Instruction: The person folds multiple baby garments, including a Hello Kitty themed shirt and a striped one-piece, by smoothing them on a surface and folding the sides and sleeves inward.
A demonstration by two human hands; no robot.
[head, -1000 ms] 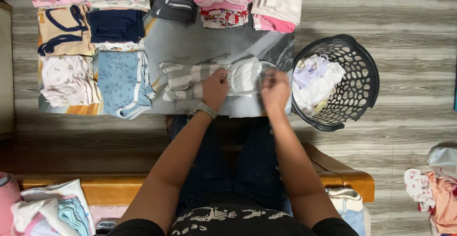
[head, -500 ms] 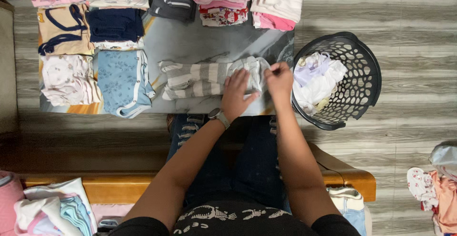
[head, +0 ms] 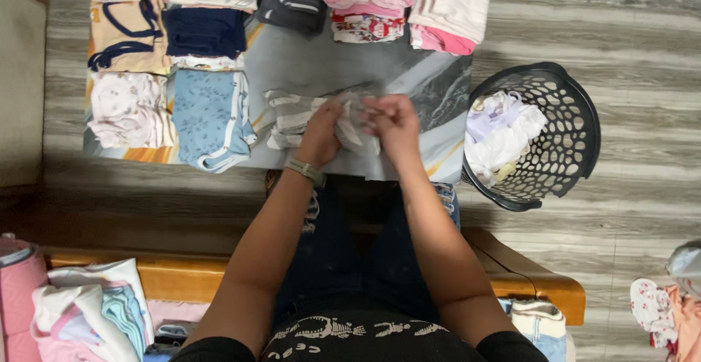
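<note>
Both hands, left hand (head: 321, 134) and right hand (head: 393, 124), pinch the striped garment (head: 292, 117).

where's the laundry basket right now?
In the head view the black laundry basket stands on the floor off the table's right end, to the right of the right hand, with white clothes inside.

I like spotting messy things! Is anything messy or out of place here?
Mostly tidy. Folded piles line the table, but loose clothes lie on the floor at far right, away from the black basket.
</note>
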